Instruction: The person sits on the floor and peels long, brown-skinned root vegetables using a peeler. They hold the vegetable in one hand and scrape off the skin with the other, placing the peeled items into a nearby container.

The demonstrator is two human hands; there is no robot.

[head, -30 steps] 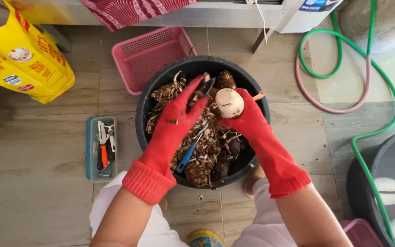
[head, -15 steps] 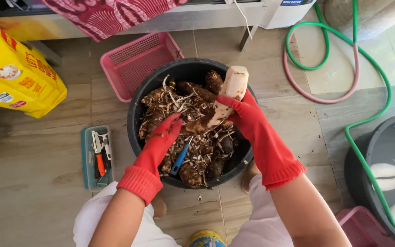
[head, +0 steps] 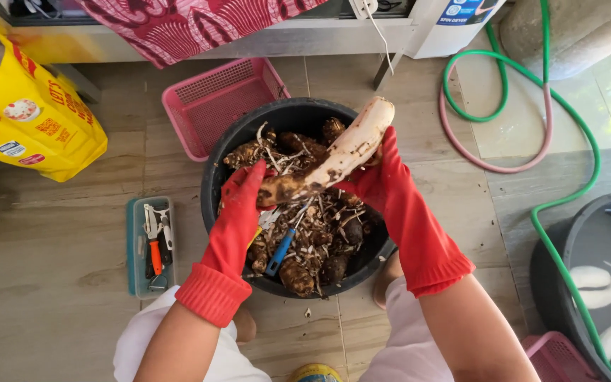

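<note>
Both red-gloved hands hold the half-peeled root (head: pixel 330 159) over the black tub (head: pixel 213 177), long axis slanting up-right: left hand (head: pixel 238 212) gripping its dirty lower end, right hand (head: pixel 383 177) its pale upper end.

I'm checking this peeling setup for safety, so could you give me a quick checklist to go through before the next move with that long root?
1. Both hands gloved: ok. Red gloves cover the left hand and right hand.
2. Long root gripped at both ends: ok. Left hand is at the dark end, right hand near the pale peeled end.
3. Root held over the black tub: ok, so scraps should fall inside.
4. Blue-handled tool within reach: ok, lying among the roots in the tub.
5. Which way its blade faces: cannot tell.
6. Green hose away from the feet: ok, off to the right.
</note>
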